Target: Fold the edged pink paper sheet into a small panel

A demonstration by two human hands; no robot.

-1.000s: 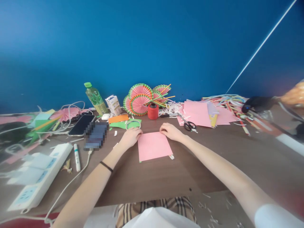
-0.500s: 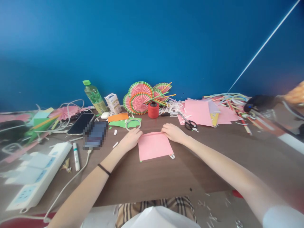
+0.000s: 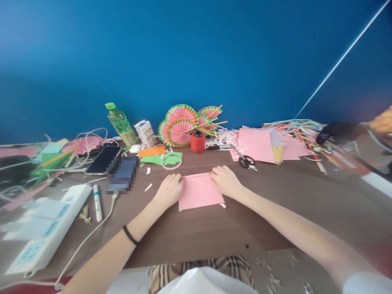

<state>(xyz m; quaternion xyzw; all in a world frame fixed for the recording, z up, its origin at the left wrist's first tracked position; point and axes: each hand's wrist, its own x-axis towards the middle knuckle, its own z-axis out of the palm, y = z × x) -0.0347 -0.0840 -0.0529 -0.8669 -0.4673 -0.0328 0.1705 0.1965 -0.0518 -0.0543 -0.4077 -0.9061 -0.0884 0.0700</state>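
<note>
A square pink paper sheet (image 3: 200, 192) lies flat mid-table (image 3: 275, 204). The left hand (image 3: 170, 188) pinches its 9 o'clock edge; the right hand (image 3: 224, 180) pinches the 2 o'clock corner. Black-handled scissors (image 3: 245, 161) lie near, at 1 o'clock.

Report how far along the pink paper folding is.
Done: finished pleated fans lie by the wall. In hand: left hand and right hand press a narrow fold along the far edge of the pink sheet. Left: most of that sheet lies flat, unpleated.
</note>
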